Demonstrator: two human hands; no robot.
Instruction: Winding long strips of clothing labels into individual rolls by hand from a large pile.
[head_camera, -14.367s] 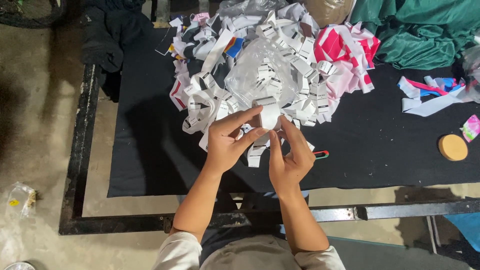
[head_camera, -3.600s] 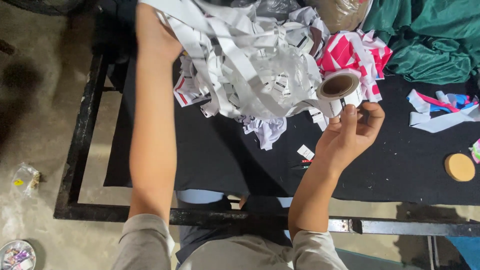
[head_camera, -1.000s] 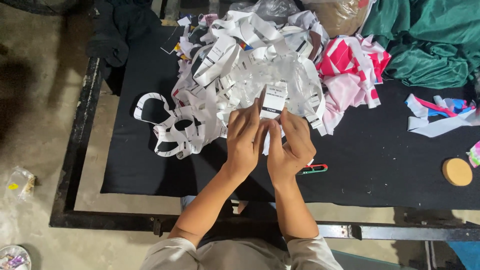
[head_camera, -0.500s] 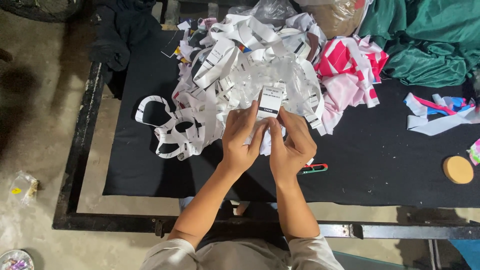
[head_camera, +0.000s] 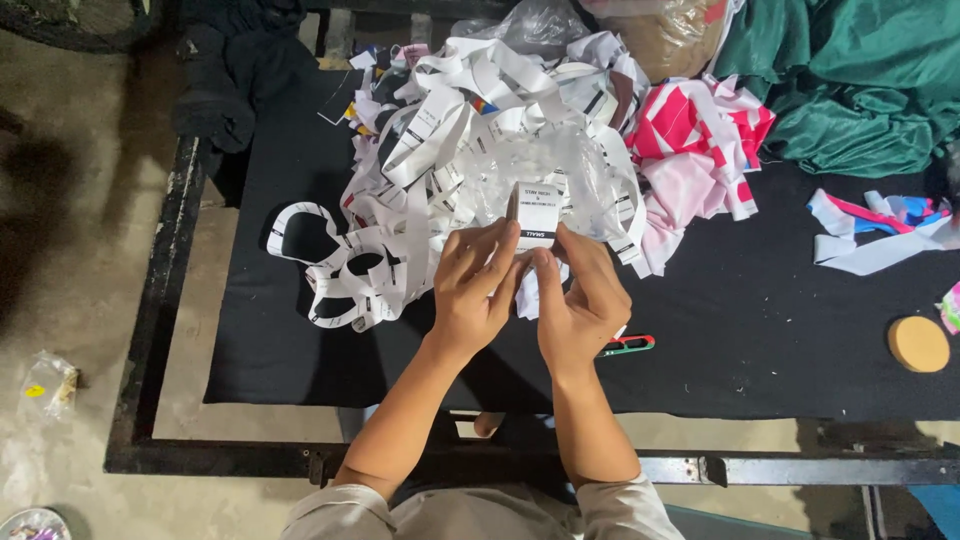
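Observation:
My left hand (head_camera: 475, 290) and my right hand (head_camera: 580, 300) meet over the black cloth-covered table (head_camera: 760, 330). Together they pinch a small stack of white printed labels (head_camera: 537, 215), held upright between the fingertips of both hands. Just beyond lies a big tangled heap of white label ribbon (head_camera: 470, 130), with loops of it trailing to the left (head_camera: 340, 270). A small red-handled snipper (head_camera: 628, 346) rests on the cloth beside my right wrist.
Pink and white fabric scraps (head_camera: 700, 150) lie right of the heap, green cloth (head_camera: 850, 80) at the far right back. A round cork-coloured disc (head_camera: 918, 343) sits near the right edge, white and coloured strips (head_camera: 880, 235) above it. Dark clothing (head_camera: 235, 70) hangs at the table's back left.
Since 3.6 s ago my left hand lowered the lifted ribbon and joined the right. Over the last second both hands stay together on the label stack, barely moving.

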